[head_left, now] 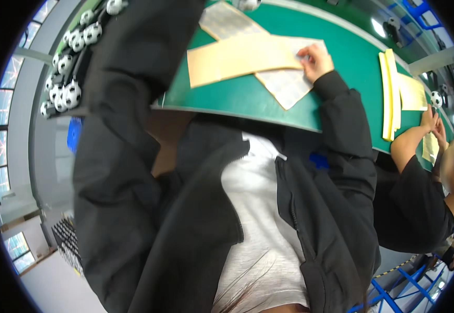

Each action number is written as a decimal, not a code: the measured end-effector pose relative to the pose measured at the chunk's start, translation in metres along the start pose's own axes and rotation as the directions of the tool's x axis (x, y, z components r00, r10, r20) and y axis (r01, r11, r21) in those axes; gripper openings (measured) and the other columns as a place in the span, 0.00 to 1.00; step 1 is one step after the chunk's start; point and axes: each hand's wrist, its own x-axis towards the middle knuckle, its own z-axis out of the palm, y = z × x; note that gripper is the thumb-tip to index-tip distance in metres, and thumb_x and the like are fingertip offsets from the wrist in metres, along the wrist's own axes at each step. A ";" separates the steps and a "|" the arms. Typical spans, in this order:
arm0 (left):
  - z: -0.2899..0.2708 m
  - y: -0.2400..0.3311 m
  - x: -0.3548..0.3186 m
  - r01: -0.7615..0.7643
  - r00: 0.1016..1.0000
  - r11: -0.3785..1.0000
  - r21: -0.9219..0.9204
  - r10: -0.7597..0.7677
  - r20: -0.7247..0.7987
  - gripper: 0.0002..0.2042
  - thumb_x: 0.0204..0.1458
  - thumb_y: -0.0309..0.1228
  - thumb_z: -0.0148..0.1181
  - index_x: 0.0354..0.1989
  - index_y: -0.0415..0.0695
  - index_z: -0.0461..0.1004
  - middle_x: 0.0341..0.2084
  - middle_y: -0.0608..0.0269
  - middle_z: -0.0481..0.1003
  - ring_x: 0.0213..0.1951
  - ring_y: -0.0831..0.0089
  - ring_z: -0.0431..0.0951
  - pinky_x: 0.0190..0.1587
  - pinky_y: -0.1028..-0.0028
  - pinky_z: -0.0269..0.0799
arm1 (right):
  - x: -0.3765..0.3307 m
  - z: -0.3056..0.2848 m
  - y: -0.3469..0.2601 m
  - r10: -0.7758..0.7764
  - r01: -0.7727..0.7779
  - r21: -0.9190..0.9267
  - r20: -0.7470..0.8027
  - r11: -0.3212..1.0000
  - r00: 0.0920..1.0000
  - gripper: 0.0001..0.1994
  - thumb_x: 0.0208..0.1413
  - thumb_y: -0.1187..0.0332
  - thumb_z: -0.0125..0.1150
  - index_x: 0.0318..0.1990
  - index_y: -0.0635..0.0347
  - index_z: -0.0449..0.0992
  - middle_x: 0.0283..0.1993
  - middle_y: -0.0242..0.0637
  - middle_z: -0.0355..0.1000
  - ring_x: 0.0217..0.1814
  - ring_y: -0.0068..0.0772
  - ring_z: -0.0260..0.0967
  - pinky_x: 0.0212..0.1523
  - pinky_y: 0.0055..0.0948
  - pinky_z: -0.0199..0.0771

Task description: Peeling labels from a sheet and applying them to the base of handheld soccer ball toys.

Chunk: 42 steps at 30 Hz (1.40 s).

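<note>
A pale yellow paper strip (237,58) lies across the green table, on top of whitish sheets with a faint repeated pattern (284,87). My right hand (318,61) is at the strip's right end, its fingers curled and pinched on the edge there. Another patterned sheet (219,20) sticks out from beneath the strip at the upper left. My left arm (143,47) reaches up past the top rim of the picture, so the left hand is out of sight.
On the green table (352,109), a stack of folded yellow strips (388,94) lies to the right. Beyond it a co-worker's hands (433,125) handle yellow paper. Several small black-and-white football-shaped items (73,94) crowd a rack at the left.
</note>
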 end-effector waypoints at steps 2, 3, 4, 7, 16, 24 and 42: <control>0.035 -0.022 -0.018 -0.004 0.989 0.999 0.036 0.010 -0.146 0.18 0.30 0.40 0.65 0.17 0.36 0.70 0.19 0.55 0.65 0.21 0.60 0.67 0.26 0.69 0.66 | 0.004 0.003 -0.011 -0.007 0.006 0.050 0.011 0.999 1.000 0.15 0.28 0.83 0.52 0.30 0.57 0.70 0.28 0.33 0.66 0.22 0.30 0.58 0.24 0.24 0.63; 0.049 -0.025 -0.020 0.152 0.988 0.988 -0.039 -0.152 0.006 0.18 0.30 0.40 0.65 0.17 0.36 0.70 0.20 0.56 0.64 0.20 0.60 0.67 0.26 0.69 0.66 | 0.004 0.001 -0.013 -0.002 0.002 0.050 0.011 0.999 1.000 0.16 0.28 0.82 0.53 0.31 0.58 0.70 0.28 0.34 0.66 0.23 0.31 0.59 0.25 0.25 0.63; 0.063 -0.030 -0.021 0.314 0.940 0.946 -0.087 -0.296 0.171 0.18 0.31 0.40 0.65 0.17 0.36 0.69 0.20 0.56 0.63 0.20 0.60 0.66 0.25 0.69 0.66 | 0.002 0.000 -0.013 0.004 -0.005 0.052 0.014 0.999 1.000 0.16 0.28 0.82 0.53 0.32 0.59 0.69 0.28 0.35 0.66 0.24 0.33 0.61 0.27 0.26 0.64; 0.067 0.001 -0.030 0.200 0.979 0.971 0.130 -0.194 -0.058 0.26 0.32 0.50 0.66 0.30 0.39 0.69 0.26 0.62 0.71 0.24 0.71 0.72 0.29 0.74 0.68 | -0.004 -0.006 -0.016 0.092 -0.091 -0.017 0.112 0.996 0.989 0.18 0.29 0.79 0.54 0.35 0.59 0.66 0.31 0.35 0.66 0.32 0.38 0.64 0.34 0.27 0.62; 0.115 -0.020 -0.015 0.280 0.959 0.596 -0.753 -0.144 0.243 0.18 0.32 0.37 0.69 0.26 0.42 0.68 0.21 0.63 0.71 0.21 0.75 0.70 0.27 0.79 0.67 | 0.009 -0.018 -0.034 0.205 -0.211 0.029 0.130 0.977 0.970 0.15 0.33 0.81 0.54 0.34 0.56 0.67 0.32 0.32 0.63 0.34 0.31 0.62 0.40 0.24 0.54; 0.132 -0.043 -0.007 0.417 0.909 0.395 -0.818 -0.186 0.374 0.16 0.33 0.34 0.68 0.26 0.38 0.69 0.18 0.63 0.72 0.18 0.76 0.70 0.24 0.80 0.66 | 0.005 -0.019 -0.035 0.152 -0.153 0.004 0.106 0.988 0.983 0.14 0.35 0.79 0.56 0.35 0.57 0.69 0.33 0.31 0.63 0.33 0.30 0.60 0.40 0.23 0.53; 0.130 -0.011 -0.013 0.364 0.932 0.691 -0.625 -0.262 0.252 0.13 0.36 0.27 0.64 0.22 0.41 0.63 0.16 0.67 0.67 0.17 0.79 0.63 0.23 0.81 0.60 | 0.013 -0.025 -0.046 0.378 -0.363 -0.106 0.244 0.926 0.893 0.14 0.32 0.82 0.55 0.30 0.56 0.68 0.33 0.31 0.63 0.36 0.29 0.59 0.42 0.23 0.53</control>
